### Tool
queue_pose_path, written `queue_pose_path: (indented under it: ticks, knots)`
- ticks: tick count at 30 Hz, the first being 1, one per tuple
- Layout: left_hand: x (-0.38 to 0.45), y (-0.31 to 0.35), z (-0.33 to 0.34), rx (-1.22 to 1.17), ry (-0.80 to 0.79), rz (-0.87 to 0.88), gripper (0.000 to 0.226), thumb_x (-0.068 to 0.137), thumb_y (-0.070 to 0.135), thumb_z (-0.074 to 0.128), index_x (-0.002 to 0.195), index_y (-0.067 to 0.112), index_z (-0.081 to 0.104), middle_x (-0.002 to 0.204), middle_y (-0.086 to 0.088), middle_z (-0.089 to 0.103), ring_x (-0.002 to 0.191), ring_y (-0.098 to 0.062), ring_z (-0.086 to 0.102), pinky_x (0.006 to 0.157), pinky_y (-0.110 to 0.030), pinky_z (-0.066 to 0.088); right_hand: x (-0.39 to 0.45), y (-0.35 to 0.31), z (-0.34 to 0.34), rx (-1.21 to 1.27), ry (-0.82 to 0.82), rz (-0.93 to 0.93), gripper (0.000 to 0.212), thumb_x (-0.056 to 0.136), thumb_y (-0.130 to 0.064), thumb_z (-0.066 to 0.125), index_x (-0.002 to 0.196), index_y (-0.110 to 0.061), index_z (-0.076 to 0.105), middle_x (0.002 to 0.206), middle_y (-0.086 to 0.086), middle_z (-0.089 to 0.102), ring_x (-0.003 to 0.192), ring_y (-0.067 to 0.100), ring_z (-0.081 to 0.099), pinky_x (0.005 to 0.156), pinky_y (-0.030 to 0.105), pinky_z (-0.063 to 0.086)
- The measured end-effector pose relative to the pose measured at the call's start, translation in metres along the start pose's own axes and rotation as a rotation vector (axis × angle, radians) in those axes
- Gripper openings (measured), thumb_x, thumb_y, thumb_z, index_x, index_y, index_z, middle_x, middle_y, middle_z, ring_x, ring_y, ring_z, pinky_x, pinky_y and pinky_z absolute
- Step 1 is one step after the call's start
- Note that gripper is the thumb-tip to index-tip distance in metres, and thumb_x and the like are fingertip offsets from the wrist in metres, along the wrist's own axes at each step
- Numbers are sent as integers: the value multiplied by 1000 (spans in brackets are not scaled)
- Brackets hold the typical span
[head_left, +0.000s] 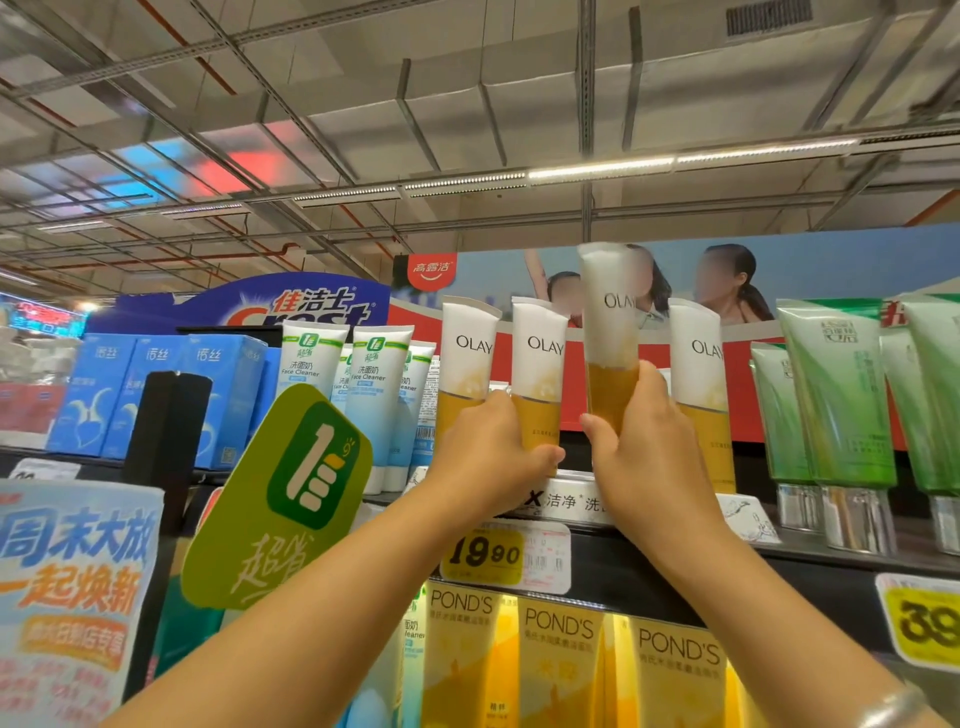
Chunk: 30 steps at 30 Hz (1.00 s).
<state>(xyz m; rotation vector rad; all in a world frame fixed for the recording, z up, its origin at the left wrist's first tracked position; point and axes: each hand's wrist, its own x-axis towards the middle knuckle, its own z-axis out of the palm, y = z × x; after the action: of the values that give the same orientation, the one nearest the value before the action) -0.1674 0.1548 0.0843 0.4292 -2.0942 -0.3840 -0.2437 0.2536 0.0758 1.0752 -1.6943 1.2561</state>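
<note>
A row of white-and-amber Olay tubes stands on the top shelf (779, 548) of a store rack. My right hand (641, 457) grips the lower amber part of one Olay tube (609, 332), which is raised above its neighbours. My left hand (493, 457) holds the base of the second Olay tube (537, 358) in the row, with the thumb wrapped round its bottom. Another Olay tube (467, 348) stands to the left and one more Olay tube (698, 358) to the right.
Blue-white face cleaner tubes (376, 374) and blue boxes (156, 395) stand left of the row, green tubes (831, 400) right. A green promo sign (285, 499) sticks out at the left. Yellow price tags (485, 553) hang on the shelf edge above Pond's tubes (561, 670).
</note>
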Motion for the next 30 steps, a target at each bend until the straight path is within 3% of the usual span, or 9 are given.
queue_pose_path:
  ticks: [4, 6, 9, 11, 14, 17, 22, 26, 30]
  knots:
    - [-1, 0, -1, -75, -41, -37, 37, 85, 33, 64, 114, 13, 52, 108, -4, 62, 97, -19, 60, 73, -26, 47, -2, -8, -6, 137, 51, -89, 46, 91, -21, 57, 132, -14, 37, 116, 3, 57, 104, 19, 55, 86, 33, 50]
    - [-3, 1, -7, -124, -29, -46, 32, 86, 29, 63, 113, 12, 58, 105, -4, 65, 94, -18, 61, 66, -20, 45, -6, -10, -11, 203, 51, -103, 43, 90, -22, 59, 128, -18, 40, 114, -3, 57, 102, 13, 55, 80, 20, 48]
    - [-13, 5, -21, -255, 58, -64, 34, 87, 27, 63, 118, 14, 57, 109, -5, 65, 100, -20, 61, 83, -33, 52, -19, -15, -22, 344, 17, -82, 35, 88, -25, 62, 113, -36, 40, 98, -23, 53, 88, -9, 55, 64, 3, 44]
    - [-26, 9, -28, -386, 83, -45, 27, 86, 25, 64, 112, 17, 60, 104, -4, 66, 97, -21, 63, 88, -42, 53, -32, -18, -31, 445, -31, -29, 28, 86, -28, 63, 99, -42, 43, 91, -27, 53, 86, -20, 52, 62, 2, 44]
    - [-55, 12, -31, -522, 60, 0, 10, 85, 24, 66, 94, 23, 64, 92, 1, 68, 86, -18, 68, 83, -45, 56, -59, -17, -40, 569, -88, 83, 23, 80, -35, 65, 100, -38, 55, 87, -19, 65, 85, -11, 58, 62, 14, 49]
    - [-89, 11, -27, -662, 44, -16, 6, 83, 23, 68, 86, 28, 67, 86, 5, 70, 82, -16, 70, 77, -40, 58, -93, -15, -44, 657, -142, 192, 33, 73, -39, 69, 104, -34, 60, 90, -23, 67, 82, -5, 64, 62, 16, 50]
    - [-152, -3, 1, -870, -44, -177, 6, 77, 19, 70, 79, 24, 72, 80, 7, 74, 78, -9, 70, 67, -25, 58, -146, -13, -44, 807, -181, 363, 55, 52, -45, 69, 104, -30, 62, 92, -13, 71, 84, 4, 67, 65, 16, 52]
    - [-202, -16, 16, -996, -151, -318, 22, 62, 33, 66, 82, 29, 74, 79, 8, 74, 71, 0, 68, 58, -15, 52, -184, -12, -42, 879, -188, 520, 54, 53, -30, 74, 104, -27, 58, 87, -9, 71, 77, 4, 69, 60, 11, 50]
    - [-237, -23, 29, -1140, -265, -501, 25, 59, 24, 65, 82, 23, 75, 79, -2, 75, 70, -8, 69, 59, -24, 57, -217, -9, -37, 902, -189, 675, 47, 65, -4, 76, 101, -25, 54, 81, -9, 72, 72, 4, 69, 55, 11, 50]
